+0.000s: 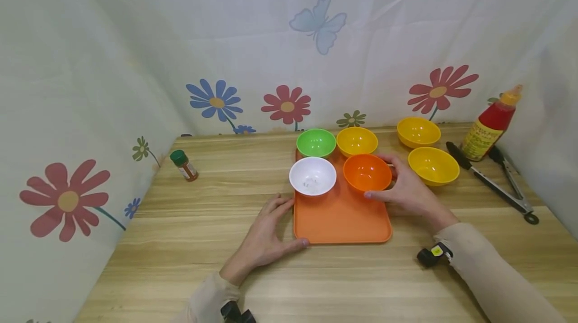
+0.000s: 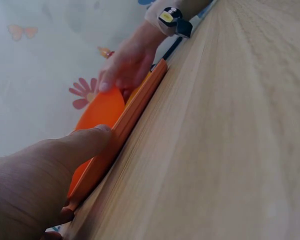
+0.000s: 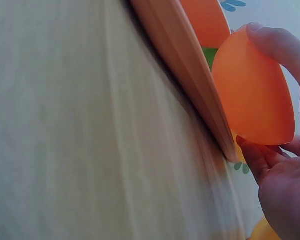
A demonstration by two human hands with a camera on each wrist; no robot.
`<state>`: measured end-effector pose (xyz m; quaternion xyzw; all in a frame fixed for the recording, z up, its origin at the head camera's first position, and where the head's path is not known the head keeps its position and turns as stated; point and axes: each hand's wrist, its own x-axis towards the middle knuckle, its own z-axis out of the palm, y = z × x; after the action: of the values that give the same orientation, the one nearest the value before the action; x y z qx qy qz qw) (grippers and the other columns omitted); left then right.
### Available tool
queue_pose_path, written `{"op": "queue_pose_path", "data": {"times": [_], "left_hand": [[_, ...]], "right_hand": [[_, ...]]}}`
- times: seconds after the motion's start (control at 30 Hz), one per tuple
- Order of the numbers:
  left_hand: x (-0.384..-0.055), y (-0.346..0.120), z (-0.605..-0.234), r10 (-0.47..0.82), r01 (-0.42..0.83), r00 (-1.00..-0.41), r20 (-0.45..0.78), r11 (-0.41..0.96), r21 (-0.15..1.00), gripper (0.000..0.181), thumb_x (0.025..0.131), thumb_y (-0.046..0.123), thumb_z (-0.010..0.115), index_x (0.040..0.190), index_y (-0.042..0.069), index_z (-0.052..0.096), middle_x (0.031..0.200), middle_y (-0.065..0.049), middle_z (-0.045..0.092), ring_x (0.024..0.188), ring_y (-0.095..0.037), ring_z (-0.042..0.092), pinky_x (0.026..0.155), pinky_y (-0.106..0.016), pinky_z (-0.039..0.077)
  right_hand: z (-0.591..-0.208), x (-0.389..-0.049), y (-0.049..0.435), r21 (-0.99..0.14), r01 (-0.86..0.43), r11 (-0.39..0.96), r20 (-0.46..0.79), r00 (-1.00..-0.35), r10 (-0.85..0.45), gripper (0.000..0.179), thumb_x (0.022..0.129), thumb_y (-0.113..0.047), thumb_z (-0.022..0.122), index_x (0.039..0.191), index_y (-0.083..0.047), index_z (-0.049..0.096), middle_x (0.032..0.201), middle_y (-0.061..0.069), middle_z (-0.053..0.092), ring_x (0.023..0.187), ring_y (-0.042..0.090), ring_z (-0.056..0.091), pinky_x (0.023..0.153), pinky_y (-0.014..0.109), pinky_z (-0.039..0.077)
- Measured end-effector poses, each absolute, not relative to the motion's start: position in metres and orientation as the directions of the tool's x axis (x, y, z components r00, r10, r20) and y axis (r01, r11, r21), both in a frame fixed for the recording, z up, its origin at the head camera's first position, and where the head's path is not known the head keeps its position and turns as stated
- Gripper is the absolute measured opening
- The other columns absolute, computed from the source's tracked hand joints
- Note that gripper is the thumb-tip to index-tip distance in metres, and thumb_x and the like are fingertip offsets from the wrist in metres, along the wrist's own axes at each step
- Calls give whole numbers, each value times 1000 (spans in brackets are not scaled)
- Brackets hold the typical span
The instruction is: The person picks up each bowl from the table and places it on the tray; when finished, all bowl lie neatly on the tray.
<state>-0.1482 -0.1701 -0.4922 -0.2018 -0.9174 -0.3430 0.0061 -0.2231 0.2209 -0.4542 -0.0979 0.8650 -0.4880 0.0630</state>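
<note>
My right hand [image 1: 411, 190] holds an orange bowl [image 1: 367, 172] by its right side, thumb at the near rim and fingers round the far side. In the right wrist view the bowl [image 3: 255, 92] shows side-on, between thumb and fingers. My left hand [image 1: 264, 237] grips the near left corner of an orange tray [image 1: 343, 222], its thumb [image 2: 97, 137] over the front edge and fingers along the left side. On the tray, a white bowl [image 1: 312, 176] with small dark marks inside stands left of the orange one. Behind them are a green bowl [image 1: 316, 143] and a yellow bowl [image 1: 357, 142].
Two more yellow bowls [image 1: 418, 132] stand on the table right of the tray. Beyond them lie black-handled metal tongs [image 1: 501, 187] and a red sauce bottle [image 1: 492, 125] stands upright. A green-capped spice jar [image 1: 184, 165] is at the left. Printed curtains [image 1: 253, 37] border the table.
</note>
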Motion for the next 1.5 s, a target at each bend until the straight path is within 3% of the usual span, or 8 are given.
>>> {"op": "queue_pose_path", "data": {"times": [0.23, 0.57, 0.83, 1.13, 1.3, 1.5], "left_hand": [[-148, -170, -491, 370, 378, -916, 152, 679, 629, 110, 81, 68, 92, 167, 13, 51, 169, -5, 49, 168, -32, 28, 134, -61, 30], [-149, -171, -492, 371, 381, -916, 152, 686, 620, 110, 82, 69, 91, 168, 14, 51, 170, -5, 48, 168, -31, 28, 134, -59, 30], [-150, -171, -493, 378, 409, -906, 190, 666, 623, 108, 81, 66, 93, 165, 11, 54, 166, -6, 52, 167, -36, 30, 133, -63, 31], [-150, -171, -494, 378, 408, -906, 190, 665, 626, 108, 81, 66, 93, 165, 10, 54, 166, -6, 52, 166, -35, 32, 133, -62, 32], [-150, -171, -494, 379, 407, -906, 186, 667, 623, 109, 81, 66, 93, 165, 10, 54, 166, -6, 51, 166, -34, 32, 133, -61, 32], [-150, -170, -492, 378, 401, -908, 178, 666, 629, 109, 81, 65, 94, 165, 10, 54, 167, -7, 51, 167, -35, 32, 134, -61, 31]], "right_hand": [[-454, -223, 220, -846, -101, 523, -30, -971, -236, 121, 81, -56, 98, 172, -17, 29, 164, 15, 47, 143, 39, 53, 119, 63, 52], [-461, -228, 220, -837, -133, 530, -3, -969, -247, 118, 81, -59, 98, 170, -16, 32, 164, 11, 46, 146, 36, 51, 126, 63, 44], [-458, -228, 220, -835, -118, 538, -21, -969, -245, 125, 80, -61, 97, 174, -16, 28, 168, 12, 43, 147, 38, 50, 126, 64, 44], [-454, -224, 220, -845, -140, 516, -8, -962, -275, 129, 83, -50, 99, 178, -17, 18, 173, 15, 37, 147, 41, 48, 123, 65, 47], [-448, -223, 222, -850, -143, 507, 4, -964, -265, 129, 85, -47, 98, 179, -17, 15, 178, 15, 32, 153, 45, 43, 125, 68, 42], [-439, -223, 228, -846, -164, 508, 43, -969, -242, 125, 87, -45, 97, 179, -17, 16, 177, 20, 36, 157, 48, 38, 128, 73, 34]]}}
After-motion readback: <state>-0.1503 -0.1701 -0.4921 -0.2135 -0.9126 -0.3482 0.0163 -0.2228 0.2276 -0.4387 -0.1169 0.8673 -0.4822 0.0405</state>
